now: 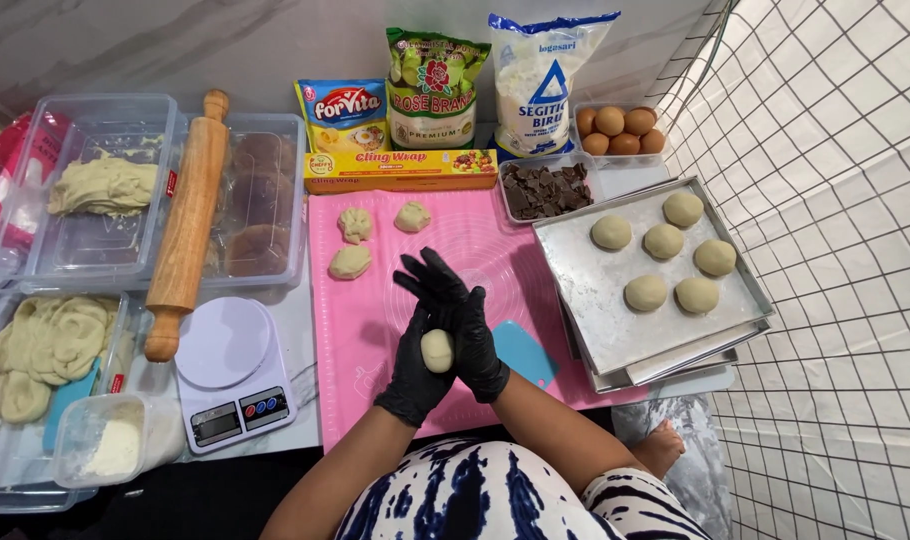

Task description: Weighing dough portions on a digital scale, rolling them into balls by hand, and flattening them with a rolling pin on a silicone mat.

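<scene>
The fingers of both hands are stretched out flat, not clenched, and a small dough ball [437,350] is pressed between the two palms. The left hand [421,352], in a black glove, is under and to the left of the ball. The right hand [465,325], also in a black glove, lies across it from the right, with its fingertips pointing up and to the left, away from the body. Only the near side of the ball shows between the palms; it looks nearly round, so no long axis can be told. Both hands touch it equally.

The hands are held above a pink silicone mat [485,250]. Just beside the right wrist, on the mat, lies a blue plastic scraper [525,352]. Farther away on the mat, beyond the fingertips and to the left, lie three rough dough pieces [355,225]. To the right of the mat is a metal baking tray [615,320] with six smooth dough balls [664,241] on it, set apart from each other, and the near left part of the tray is bare.

Behind the tray is a container of chocolate pieces [545,188] and a tub of brown eggs [620,130]. To the left of the mat stand a white kitchen scale [230,370] and a wooden rolling pin [187,225], which rests across clear plastic boxes, some holding more dough. At the right side is a white wire grid [825,250].
</scene>
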